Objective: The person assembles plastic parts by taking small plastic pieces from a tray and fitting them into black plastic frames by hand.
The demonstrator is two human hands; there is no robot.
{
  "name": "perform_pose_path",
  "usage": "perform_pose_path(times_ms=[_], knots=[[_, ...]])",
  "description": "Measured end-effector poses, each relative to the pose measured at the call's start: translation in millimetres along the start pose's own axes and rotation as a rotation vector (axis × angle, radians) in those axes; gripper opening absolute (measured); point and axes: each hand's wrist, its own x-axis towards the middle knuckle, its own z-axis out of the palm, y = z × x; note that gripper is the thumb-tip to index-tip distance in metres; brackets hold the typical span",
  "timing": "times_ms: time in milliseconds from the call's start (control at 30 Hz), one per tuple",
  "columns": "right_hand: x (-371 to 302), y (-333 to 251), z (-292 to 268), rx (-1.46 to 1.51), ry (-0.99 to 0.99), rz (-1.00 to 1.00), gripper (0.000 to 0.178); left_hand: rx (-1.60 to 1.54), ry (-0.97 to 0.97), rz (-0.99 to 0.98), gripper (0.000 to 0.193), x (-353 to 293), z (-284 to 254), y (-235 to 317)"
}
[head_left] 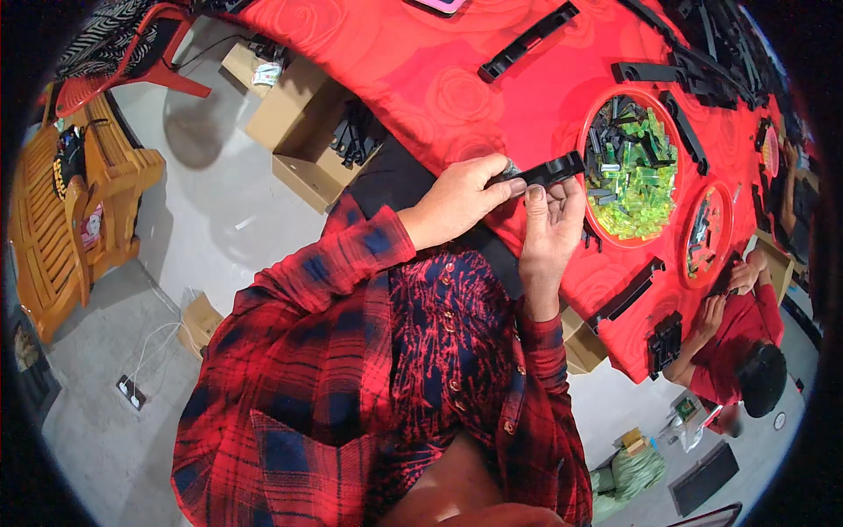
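A long black plastic strip (557, 169) is held over the near edge of the red-covered table. My left hand (464, 198) grips its left end between thumb and fingers. Under its right part, my right hand (550, 220) has its thumb raised and its fingers curled against the strip. Just right of my hands stands a round red basket (587, 132) filled with small black pieces and clear yellow-green pieces. Similar black strips lie on the cloth, one (529, 41) toward the far side and another (629, 295) near the right edge.
Another red basket (686, 255) with small parts sits farther right. A person in a red top (742, 342) works at the table's right side. More black strips (702, 75) are heaped at the far right. An open cardboard box (299, 180) with black parts stands on the floor at left.
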Motion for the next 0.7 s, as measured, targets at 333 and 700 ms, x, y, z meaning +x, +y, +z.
perform_pose_path(times_ms=[333,700], knots=[[-13.4,9.7,11.2,-0.102,0.115,-0.057,0.033,-0.103,0.032,-0.099,0.02,-5.6,-2.0,5.4],[6.7,11.1,-13.5,-0.076,-0.002,0.168,0.043,-0.263,-0.171,-0.156,0.019,-0.6,-7.2,-15.5]])
